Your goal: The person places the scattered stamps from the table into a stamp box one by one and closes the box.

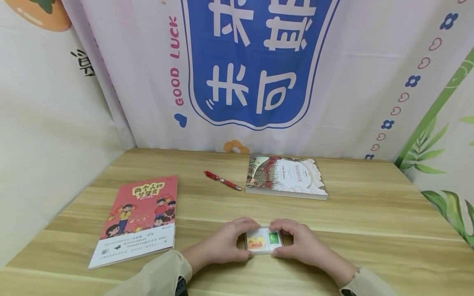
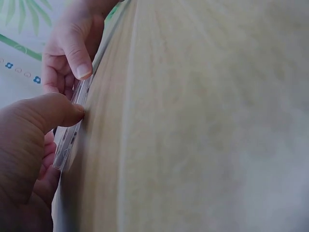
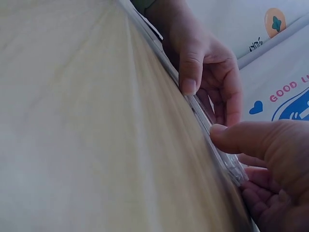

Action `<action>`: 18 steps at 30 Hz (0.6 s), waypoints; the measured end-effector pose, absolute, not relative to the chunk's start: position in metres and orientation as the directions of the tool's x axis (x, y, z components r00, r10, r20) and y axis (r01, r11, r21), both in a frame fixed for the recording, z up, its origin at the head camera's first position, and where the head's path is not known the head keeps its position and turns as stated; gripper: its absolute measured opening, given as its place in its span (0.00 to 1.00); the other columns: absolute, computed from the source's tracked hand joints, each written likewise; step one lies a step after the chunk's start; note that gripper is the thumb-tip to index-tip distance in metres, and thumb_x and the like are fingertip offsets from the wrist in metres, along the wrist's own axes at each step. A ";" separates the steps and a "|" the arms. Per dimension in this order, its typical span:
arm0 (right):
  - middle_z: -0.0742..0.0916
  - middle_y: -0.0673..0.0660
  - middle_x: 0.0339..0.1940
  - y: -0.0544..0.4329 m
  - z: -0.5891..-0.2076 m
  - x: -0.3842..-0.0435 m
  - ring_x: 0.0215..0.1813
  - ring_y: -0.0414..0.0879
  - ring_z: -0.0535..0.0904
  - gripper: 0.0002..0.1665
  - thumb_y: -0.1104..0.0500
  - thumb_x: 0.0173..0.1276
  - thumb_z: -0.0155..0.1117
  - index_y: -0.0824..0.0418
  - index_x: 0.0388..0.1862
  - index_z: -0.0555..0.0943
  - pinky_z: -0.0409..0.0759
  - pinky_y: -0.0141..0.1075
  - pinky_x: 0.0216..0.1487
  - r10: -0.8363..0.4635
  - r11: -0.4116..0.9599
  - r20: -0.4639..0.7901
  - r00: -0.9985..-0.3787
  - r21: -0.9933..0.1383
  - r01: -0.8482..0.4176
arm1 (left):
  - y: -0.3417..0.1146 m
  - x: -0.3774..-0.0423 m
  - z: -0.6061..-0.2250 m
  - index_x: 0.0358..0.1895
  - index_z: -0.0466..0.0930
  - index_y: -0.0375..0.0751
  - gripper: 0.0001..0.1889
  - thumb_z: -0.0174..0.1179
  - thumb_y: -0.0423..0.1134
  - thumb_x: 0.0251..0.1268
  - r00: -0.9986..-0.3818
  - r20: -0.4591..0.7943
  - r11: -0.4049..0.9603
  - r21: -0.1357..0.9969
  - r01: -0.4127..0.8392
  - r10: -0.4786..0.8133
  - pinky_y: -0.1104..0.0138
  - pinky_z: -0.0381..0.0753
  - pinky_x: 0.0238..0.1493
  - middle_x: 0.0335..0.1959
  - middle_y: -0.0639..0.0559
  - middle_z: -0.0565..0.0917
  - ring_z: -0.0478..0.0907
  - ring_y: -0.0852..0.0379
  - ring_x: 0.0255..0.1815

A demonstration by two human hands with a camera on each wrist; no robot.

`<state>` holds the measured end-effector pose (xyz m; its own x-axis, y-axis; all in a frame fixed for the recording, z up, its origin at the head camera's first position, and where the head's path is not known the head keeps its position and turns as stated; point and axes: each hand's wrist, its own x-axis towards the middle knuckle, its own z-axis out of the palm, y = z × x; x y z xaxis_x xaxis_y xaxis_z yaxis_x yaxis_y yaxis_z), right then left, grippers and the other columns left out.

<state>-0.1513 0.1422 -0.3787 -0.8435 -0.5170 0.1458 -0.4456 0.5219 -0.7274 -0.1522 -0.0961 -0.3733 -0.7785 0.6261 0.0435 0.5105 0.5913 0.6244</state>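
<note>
A small, flat, clear plastic case (image 1: 262, 242) lies on the wooden table, showing a yellow-orange picture and a green one through its top. My left hand (image 1: 229, 242) grips its left end between thumb and curled fingers. At the right end, my right hand (image 1: 303, 243) holds it the same way. The left wrist view shows the clear case (image 2: 71, 137) edge-on, close to the tabletop, with the left thumb on its near side. From the right wrist, the case's edge (image 3: 223, 153) also appears low over the wood, pinched by both hands.
A red and white picture book (image 1: 138, 218) lies to the left. Behind the hands are a red pen (image 1: 223, 181) and a second book (image 1: 286, 176) with a patterned cover. Printed curtains (image 1: 148, 82) hang along the table's back edge and sides.
</note>
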 end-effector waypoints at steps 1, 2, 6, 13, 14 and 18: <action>0.80 0.57 0.57 0.142 -0.378 -0.151 0.60 0.56 0.73 0.31 0.50 0.46 0.74 0.57 0.50 0.79 0.65 0.54 0.62 -0.514 0.527 0.143 -0.846 -0.725 -0.443 | -0.096 -0.153 -0.374 0.60 0.71 0.46 0.31 0.67 0.41 0.49 -0.777 0.042 0.592 0.623 0.512 0.628 0.61 0.67 0.63 0.61 0.54 0.71 0.68 0.57 0.61; 0.80 0.58 0.57 0.142 -0.378 -0.150 0.60 0.56 0.73 0.32 0.50 0.46 0.74 0.58 0.51 0.79 0.66 0.53 0.61 -0.511 0.533 0.139 -0.849 -0.724 -0.439 | -0.095 -0.153 -0.374 0.60 0.71 0.46 0.31 0.66 0.41 0.49 -0.775 0.040 0.592 0.621 0.514 0.631 0.61 0.67 0.63 0.61 0.54 0.71 0.68 0.57 0.61; 0.80 0.59 0.56 0.139 -0.375 -0.148 0.59 0.56 0.73 0.35 0.51 0.48 0.74 0.62 0.55 0.77 0.67 0.53 0.60 -0.507 0.564 0.124 -0.853 -0.701 -0.437 | -0.094 -0.154 -0.375 0.62 0.70 0.45 0.30 0.64 0.40 0.51 -0.769 0.020 0.594 0.623 0.510 0.639 0.61 0.66 0.63 0.62 0.54 0.70 0.67 0.56 0.62; 0.80 0.59 0.54 0.134 -0.367 -0.151 0.56 0.55 0.74 0.32 0.52 0.52 0.72 0.63 0.55 0.77 0.70 0.53 0.57 -0.557 0.624 0.115 -0.822 -0.596 -0.506 | -0.095 -0.157 -0.374 0.63 0.70 0.44 0.30 0.62 0.38 0.52 -0.774 -0.024 0.589 0.664 0.461 0.633 0.60 0.65 0.64 0.63 0.56 0.68 0.65 0.56 0.63; 0.80 0.59 0.54 0.134 -0.367 -0.152 0.56 0.55 0.74 0.32 0.52 0.52 0.71 0.63 0.55 0.77 0.70 0.53 0.57 -0.565 0.624 0.111 -0.817 -0.590 -0.512 | -0.096 -0.157 -0.373 0.63 0.69 0.45 0.30 0.62 0.38 0.52 -0.776 -0.033 0.593 0.666 0.454 0.630 0.60 0.64 0.64 0.63 0.57 0.68 0.65 0.56 0.64; 0.78 0.60 0.57 0.137 -0.369 -0.150 0.59 0.57 0.72 0.32 0.51 0.53 0.70 0.62 0.56 0.75 0.67 0.56 0.59 -0.577 0.616 0.083 -0.813 -0.609 -0.500 | -0.097 -0.154 -0.373 0.64 0.69 0.46 0.30 0.62 0.40 0.54 -0.769 -0.049 0.603 0.653 0.458 0.638 0.58 0.63 0.65 0.65 0.55 0.66 0.63 0.54 0.65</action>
